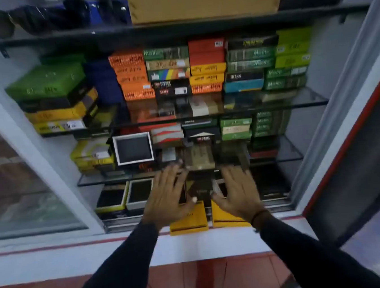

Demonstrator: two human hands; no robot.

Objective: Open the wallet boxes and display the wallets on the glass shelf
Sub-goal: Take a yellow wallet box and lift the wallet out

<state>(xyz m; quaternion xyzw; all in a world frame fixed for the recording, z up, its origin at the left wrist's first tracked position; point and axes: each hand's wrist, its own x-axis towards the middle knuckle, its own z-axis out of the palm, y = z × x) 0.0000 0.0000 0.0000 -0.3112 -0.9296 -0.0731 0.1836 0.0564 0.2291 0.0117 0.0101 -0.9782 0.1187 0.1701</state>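
Dark sleeves reach up from the frame's bottom toward the cabinet. Both the left hand (168, 193) and right hand (237, 189) are spread, fingers loose, holding nothing. Two yellow boxes (189, 221) lie directly beneath the palms, one per hand, on the lowest level. An opened, framed wallet (133, 148) stands on the glass shelf (277, 155) above, up-left of the left hand.

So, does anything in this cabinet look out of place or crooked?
Yes. Two yellow boxes overhang the cabinet's front ledge instead of sitting on a shelf. The green box on the upper left stack lies turned at an angle to the neat stacks beside it. Nothing looks spilled or damaged.
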